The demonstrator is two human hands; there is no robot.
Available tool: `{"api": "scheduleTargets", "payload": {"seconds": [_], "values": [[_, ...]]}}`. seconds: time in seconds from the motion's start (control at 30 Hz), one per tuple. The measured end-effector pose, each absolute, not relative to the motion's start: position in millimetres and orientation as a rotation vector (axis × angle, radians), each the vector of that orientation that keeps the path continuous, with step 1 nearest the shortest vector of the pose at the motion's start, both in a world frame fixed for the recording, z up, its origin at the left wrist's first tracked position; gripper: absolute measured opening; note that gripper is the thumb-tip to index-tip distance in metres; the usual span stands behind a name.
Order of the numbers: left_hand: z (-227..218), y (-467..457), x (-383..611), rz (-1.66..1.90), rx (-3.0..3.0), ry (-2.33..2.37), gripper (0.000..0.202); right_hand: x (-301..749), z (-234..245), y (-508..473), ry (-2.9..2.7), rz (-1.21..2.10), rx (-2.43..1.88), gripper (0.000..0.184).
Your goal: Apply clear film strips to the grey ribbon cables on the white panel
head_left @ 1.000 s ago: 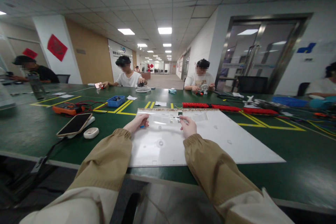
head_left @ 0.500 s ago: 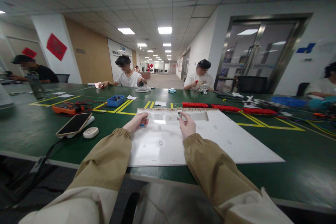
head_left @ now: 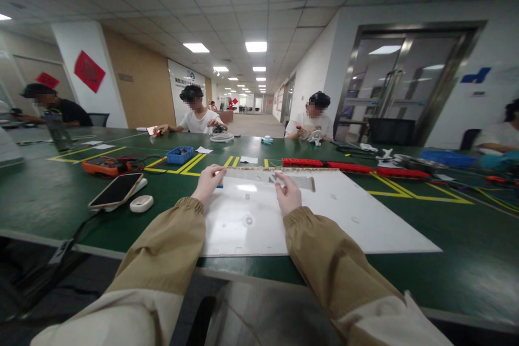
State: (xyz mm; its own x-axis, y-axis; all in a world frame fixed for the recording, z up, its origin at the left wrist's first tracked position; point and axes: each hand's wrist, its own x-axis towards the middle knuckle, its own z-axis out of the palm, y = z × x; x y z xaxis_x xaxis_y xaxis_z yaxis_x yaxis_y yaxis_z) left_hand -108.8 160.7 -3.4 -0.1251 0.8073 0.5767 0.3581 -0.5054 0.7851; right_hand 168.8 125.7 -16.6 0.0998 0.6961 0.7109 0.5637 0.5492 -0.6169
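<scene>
A large white panel (head_left: 320, 227) lies flat on the green table in front of me, with small clips or holes in its surface and a brownish strip along its far edge. Over its far half stretches a thin, greyish, striped flat ribbon cable (head_left: 305, 182). My left hand (head_left: 209, 183) is closed, pinching the cable's left end, where a small blue tip shows below the fingers. Thumb and forefinger of my right hand (head_left: 287, 194) pinch the cable partway along. Its right end sticks out past that hand, above the panel.
To the left lie a phone (head_left: 117, 191), a white ring-shaped object (head_left: 141, 204) and an orange multimeter (head_left: 106, 165). Beyond the panel are a blue tray (head_left: 179, 155) of small parts and red strips (head_left: 348, 166). Co-workers sit across the table (head_left: 458, 227).
My left hand has risen slightly and moved a little left at the cable's end. The cable's right end has shifted left and tilted. My right hand has barely moved.
</scene>
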Motion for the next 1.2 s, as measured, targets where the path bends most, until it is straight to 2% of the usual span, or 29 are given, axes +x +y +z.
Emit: {"api": "scheduleTargets", "payload": {"seconds": [0.37,0.67,1.2], "values": [[-14.9,172.3,-103.5,1.665,1.470,1.153,0.031,168.7,-16.0,123.9,-1.548,0.143,-1.116,0.040],[-15.1,168.3,-106.4,1.488,1.120,0.877,0.016,168.6,-17.1,125.1,-1.548,0.176,-1.121,0.041],[-14.6,173.5,-106.4,1.492,0.940,0.806,0.019,168.0,-16.8,122.8,-1.571,0.167,-1.128,0.040]]}}
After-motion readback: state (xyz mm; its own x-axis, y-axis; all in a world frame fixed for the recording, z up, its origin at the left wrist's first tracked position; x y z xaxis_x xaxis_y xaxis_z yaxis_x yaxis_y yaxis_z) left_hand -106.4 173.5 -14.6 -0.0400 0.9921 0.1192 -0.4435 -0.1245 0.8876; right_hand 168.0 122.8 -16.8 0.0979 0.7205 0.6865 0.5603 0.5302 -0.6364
